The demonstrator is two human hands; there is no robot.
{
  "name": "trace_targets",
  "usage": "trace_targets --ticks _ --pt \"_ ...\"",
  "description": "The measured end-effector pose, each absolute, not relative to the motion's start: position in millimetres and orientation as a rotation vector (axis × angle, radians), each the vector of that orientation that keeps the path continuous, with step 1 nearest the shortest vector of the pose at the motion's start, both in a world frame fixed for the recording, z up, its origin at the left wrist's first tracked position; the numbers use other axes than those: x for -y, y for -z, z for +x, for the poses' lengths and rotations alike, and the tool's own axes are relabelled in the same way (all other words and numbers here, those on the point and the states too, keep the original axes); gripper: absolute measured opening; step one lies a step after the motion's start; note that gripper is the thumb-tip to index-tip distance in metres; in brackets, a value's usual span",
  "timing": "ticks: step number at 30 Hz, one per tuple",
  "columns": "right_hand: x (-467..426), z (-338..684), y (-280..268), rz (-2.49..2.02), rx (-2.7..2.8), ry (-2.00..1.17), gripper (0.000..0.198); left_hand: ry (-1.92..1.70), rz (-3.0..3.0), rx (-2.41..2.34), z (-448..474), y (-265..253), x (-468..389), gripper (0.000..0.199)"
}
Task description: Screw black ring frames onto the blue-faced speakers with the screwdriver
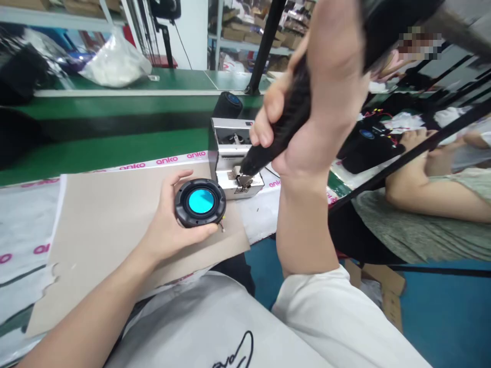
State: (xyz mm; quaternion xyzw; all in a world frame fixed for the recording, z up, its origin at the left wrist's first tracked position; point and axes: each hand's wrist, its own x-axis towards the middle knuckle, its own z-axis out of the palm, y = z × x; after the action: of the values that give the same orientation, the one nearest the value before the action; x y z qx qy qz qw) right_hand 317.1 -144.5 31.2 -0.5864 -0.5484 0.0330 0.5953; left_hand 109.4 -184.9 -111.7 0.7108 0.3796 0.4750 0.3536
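Observation:
My left hand (163, 225) is closed around the rim of a round black speaker end piece (184, 191) with a shiny cyan-blue centre, held above a sheet of brown cardboard (103, 209). A short wire end with a small connector (223, 227) shows below its right edge. Raised close to the camera, my right hand (326, 97) grips a black electric screwdriver (263, 153), slanting down to the left. Its tip is at the front outlet of a metal screw feeder (230, 122); whether a screw sits on the tip cannot be made out.
Behind the feeder stands a black cylindrical speaker (226, 106). A filled plastic bag (117, 61) lies on the green bench (184, 82) at the back. At right, beyond a dark slanting bar (383, 171), a co-worker's arm (414, 179) is near black parts and wires.

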Motion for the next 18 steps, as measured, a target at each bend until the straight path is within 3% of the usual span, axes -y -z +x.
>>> trace_targets --ticks 3,5,8,18 --pt "135 321 -5 -0.945 1.178 -0.424 0.04 -1.228 1.851 -1.011 107 111 185 0.094" --pt "128 322 11 -0.813 1.123 -0.593 0.051 -1.232 1.852 -1.022 106 111 185 0.095" --pt "121 326 22 -0.84 1.128 -0.708 0.064 -1.216 1.822 -1.02 105 111 186 0.096" --pt "152 330 -4 -0.939 1.141 -0.876 0.044 -1.203 1.804 -1.016 106 112 184 0.099"
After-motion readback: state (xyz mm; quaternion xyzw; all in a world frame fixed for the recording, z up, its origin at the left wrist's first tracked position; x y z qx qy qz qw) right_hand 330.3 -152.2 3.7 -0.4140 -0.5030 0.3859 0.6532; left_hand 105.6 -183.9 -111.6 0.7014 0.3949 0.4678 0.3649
